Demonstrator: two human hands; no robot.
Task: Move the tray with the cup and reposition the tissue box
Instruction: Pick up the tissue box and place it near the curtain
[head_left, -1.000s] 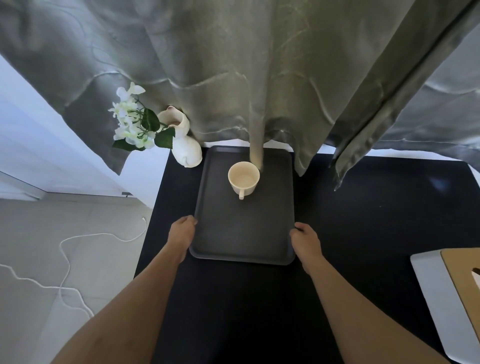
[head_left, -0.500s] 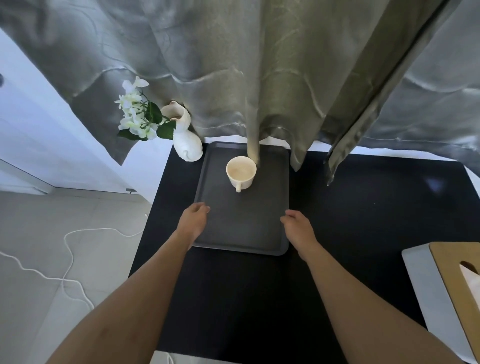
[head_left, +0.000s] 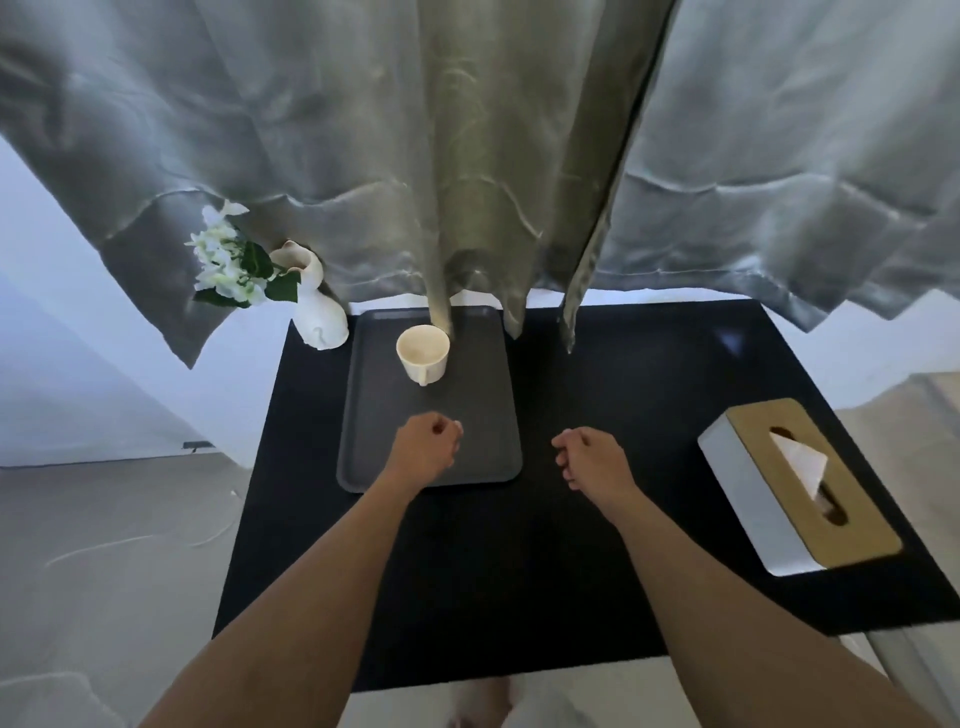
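A dark grey tray (head_left: 483, 415) lies on the black table (head_left: 623, 395) at the back left, its far end under the curtain. A cream cup (head_left: 422, 353) stands on the tray's far half, handle toward me. My left hand (head_left: 425, 446) hovers over the tray's near part with fingers curled and nothing in it. My right hand (head_left: 589, 457) is off the tray, just right of its near corner, also curled and holding nothing. The tissue box (head_left: 795, 493), white with a wooden lid and a tissue sticking out, sits at the table's right edge.
A white vase (head_left: 318, 317) with white flowers stands at the table's back left corner, close to the tray. Grey-green curtains (head_left: 493, 156) hang over the table's back edge. A white cable lies on the floor at left.
Both hands have let go of the tray's near corners and drawn back with fingers curled. The view has pulled back, so the whole tissue box now shows at right.
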